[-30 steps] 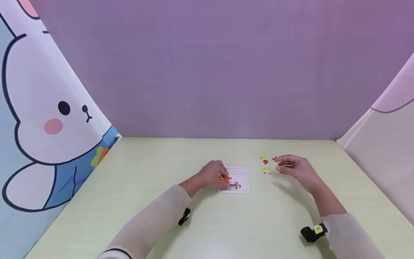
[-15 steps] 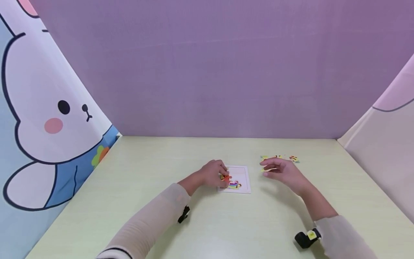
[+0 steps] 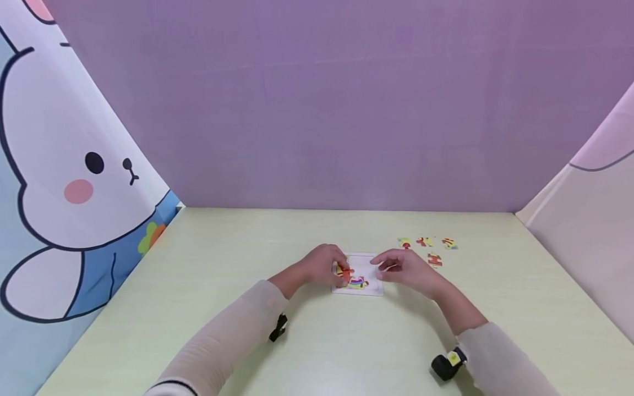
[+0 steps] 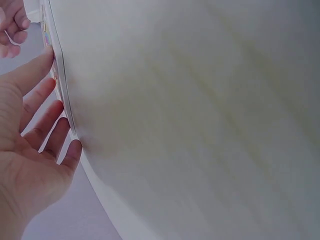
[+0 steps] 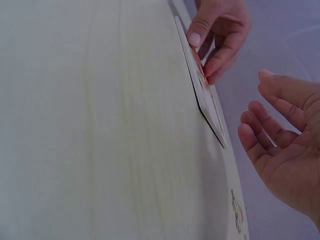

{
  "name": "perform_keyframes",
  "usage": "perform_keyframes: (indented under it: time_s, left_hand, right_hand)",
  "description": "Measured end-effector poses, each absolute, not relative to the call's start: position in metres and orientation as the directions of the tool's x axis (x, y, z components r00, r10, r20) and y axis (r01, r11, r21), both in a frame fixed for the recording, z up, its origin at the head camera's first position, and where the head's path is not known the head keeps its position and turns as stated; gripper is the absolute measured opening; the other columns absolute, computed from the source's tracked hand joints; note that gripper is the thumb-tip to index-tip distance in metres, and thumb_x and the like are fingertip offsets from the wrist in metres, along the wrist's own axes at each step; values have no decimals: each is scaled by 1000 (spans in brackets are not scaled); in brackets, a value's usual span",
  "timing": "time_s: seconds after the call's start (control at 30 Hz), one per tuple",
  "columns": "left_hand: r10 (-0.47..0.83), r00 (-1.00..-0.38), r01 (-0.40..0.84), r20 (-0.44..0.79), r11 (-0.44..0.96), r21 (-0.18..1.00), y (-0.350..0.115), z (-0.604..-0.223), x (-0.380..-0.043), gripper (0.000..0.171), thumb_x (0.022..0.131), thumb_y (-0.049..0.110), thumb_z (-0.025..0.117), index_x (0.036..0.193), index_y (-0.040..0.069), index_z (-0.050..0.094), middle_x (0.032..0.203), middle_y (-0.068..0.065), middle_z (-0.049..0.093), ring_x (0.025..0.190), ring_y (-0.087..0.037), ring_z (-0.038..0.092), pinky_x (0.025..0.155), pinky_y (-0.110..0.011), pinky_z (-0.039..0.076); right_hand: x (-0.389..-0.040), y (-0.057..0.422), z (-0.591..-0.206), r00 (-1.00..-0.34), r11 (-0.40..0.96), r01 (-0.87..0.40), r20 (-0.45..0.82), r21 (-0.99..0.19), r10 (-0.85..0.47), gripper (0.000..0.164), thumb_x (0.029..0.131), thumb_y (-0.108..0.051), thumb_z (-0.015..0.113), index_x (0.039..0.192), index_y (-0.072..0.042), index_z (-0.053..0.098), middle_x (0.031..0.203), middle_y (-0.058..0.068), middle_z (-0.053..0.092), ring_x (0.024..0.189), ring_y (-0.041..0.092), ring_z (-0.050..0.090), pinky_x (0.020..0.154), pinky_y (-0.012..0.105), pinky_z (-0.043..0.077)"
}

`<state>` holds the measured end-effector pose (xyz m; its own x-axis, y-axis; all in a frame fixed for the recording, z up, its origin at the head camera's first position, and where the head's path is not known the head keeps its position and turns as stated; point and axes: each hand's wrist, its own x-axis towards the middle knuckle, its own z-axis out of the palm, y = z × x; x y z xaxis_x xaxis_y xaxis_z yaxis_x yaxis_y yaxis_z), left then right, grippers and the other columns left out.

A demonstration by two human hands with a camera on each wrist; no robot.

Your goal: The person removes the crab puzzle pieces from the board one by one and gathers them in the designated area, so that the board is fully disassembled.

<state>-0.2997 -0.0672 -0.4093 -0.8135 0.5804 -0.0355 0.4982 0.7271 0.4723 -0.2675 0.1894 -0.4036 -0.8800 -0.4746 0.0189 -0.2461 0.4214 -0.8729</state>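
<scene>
A white square puzzle tray (image 3: 365, 262) lies mid-table with colourful jigsaw pieces (image 3: 358, 283) in its near left part. My left hand (image 3: 321, 265) rests over the tray's left side, thumb and fingertips touching the pieces around a red one (image 3: 345, 271). In the left wrist view its fingers (image 4: 52, 112) extend along the tray. My right hand (image 3: 407, 269) hovers at the tray's right edge, thumb and fingers apart. In the right wrist view nothing shows between the right fingers (image 5: 257, 145).
Loose jigsaw pieces lie right of the tray: a yellow and red one (image 3: 404, 243), another behind (image 3: 425, 241), a striped one (image 3: 449, 243) and a red one (image 3: 435, 259). A purple cloth (image 3: 346, 110) stands behind the pale table (image 3: 247, 242).
My right hand has moved left from the loose pieces to the tray's right edge, uncovering pieces behind it. My left hand has stayed on the tray.
</scene>
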Motion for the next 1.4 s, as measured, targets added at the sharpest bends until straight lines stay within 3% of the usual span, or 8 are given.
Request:
perform_keyframes:
  time_s: [0.37,0.6,1.4]
  left_hand:
    - [633,-774,538,-20,674,506,-71,-407,-300,18,78,17,83,94,9,80,118,-5,66,114,-22,57,103,-38,39]
    - [642,-762,507,-78,668,545,-78,-407,-302,25,78,10,82,103,12,78,130,-3,60,125,-25,50,108,-43,33]
    - [655,-749,499,-98,656,566,-80,-406,-303,23,79,7,80,102,8,77,130,-3,58,122,-24,50,107,-39,35]
  right_hand:
    - [-277,160,-411,-793,496,-354,-27,-793,-609,25,85,-4,74,109,-2,71,96,5,66,83,19,55,74,30,49]
    - [-277,150,-411,-797,543,-364,-49,-757,-602,27,83,-3,76,109,-2,71,91,3,64,80,18,52,70,30,46]
    - [-280,138,-413,-787,568,-362,-84,-739,-611,18,84,4,70,100,-3,65,82,1,56,77,17,49,71,30,43]
